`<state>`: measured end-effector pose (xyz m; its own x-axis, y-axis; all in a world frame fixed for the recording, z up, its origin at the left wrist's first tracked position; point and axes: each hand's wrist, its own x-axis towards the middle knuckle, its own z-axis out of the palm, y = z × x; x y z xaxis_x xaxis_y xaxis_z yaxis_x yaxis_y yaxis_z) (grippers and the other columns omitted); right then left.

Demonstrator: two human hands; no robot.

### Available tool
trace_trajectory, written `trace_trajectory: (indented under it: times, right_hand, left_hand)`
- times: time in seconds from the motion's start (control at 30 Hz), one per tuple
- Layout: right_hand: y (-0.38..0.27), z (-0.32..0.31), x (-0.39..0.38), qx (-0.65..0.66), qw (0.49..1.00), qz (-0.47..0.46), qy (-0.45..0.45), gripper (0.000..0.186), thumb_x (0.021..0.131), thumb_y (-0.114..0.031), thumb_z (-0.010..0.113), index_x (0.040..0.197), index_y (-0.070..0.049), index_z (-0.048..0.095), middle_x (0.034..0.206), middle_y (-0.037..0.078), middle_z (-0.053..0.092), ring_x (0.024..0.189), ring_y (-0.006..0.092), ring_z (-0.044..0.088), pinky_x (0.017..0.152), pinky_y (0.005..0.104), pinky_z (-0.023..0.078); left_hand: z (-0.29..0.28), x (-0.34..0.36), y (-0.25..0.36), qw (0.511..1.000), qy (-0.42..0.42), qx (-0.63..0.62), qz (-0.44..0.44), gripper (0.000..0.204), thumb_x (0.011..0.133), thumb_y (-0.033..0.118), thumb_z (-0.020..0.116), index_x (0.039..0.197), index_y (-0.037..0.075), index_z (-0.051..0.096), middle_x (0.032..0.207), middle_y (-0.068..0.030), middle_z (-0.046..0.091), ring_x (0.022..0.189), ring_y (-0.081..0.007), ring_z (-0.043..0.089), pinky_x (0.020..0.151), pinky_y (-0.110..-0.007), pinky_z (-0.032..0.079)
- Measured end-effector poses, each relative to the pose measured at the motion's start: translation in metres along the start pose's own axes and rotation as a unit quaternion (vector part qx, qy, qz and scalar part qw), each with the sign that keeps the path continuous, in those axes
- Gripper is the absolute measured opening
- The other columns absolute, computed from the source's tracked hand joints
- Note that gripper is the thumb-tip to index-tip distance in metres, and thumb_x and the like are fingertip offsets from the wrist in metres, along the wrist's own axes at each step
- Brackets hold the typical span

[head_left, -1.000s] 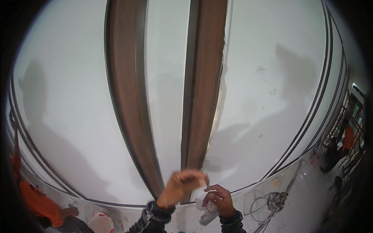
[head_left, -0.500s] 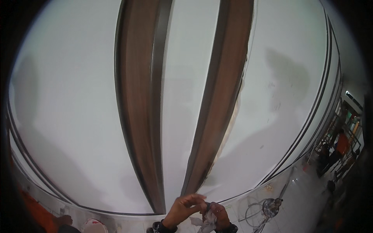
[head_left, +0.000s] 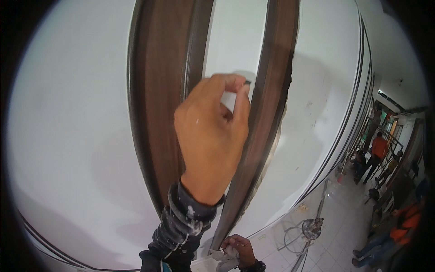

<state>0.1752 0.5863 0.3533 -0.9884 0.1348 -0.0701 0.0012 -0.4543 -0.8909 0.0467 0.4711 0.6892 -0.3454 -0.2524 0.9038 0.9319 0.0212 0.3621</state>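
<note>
My left hand (head_left: 210, 129) is raised in front of the wall, its back toward me. Thumb and forefinger pinch a small dark piece (head_left: 247, 83), too small to name. The fingertips appear close to the edge of the right brown wood-grain strip (head_left: 274, 68); contact cannot be made out. Lower down, near the foot of that strip, my right hand (head_left: 242, 249) is closed round a crumpled whitish cloth (head_left: 225, 259).
A left wood-grain strip (head_left: 156, 90) runs up the white wall (head_left: 72, 113). A ragged pale line edges the right strip. On the tiled floor stand a round metal object (head_left: 311, 229) and a loop of hose (head_left: 290, 245). Several people, some in orange (head_left: 379, 147), are at right.
My left hand has risen from beside the right hand up to the strip, pinching the small dark piece. The right hand stays low with the cloth. The view has shifted, showing more people at right.
</note>
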Motion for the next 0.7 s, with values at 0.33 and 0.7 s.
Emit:
trace_trajectory:
  times: [0.33,0.7]
  right_hand:
    - [-0.006,-0.040,0.044,-0.047,0.999,-0.010,-0.003,0.021,0.094,-0.023,0.067,0.100,-0.003,0.066,0.083,0.006,0.067,0.067,0.0110,0.059,0.061,0.0247,0.051]
    - [-0.046,-0.062,0.058,-0.070,0.994,0.021,-0.078,0.027,0.095,-0.031,0.066,0.089,-0.005,0.064,0.077,0.000,0.063,0.067,0.0100,0.059,0.062,0.0242,0.048]
  left_hand:
    - [0.035,0.022,-0.018,0.981,0.066,0.162,0.081,0.009,0.087,0.012,0.073,0.092,0.004,0.072,0.084,-0.0026,0.071,0.047,-0.0056,0.043,0.047,-0.024,0.034]
    - [0.056,0.012,-0.011,0.978,0.142,0.154,0.019,0.013,0.087,0.016,0.076,0.092,0.004,0.075,0.083,-0.0033,0.073,0.051,-0.0057,0.042,0.051,-0.023,0.035]
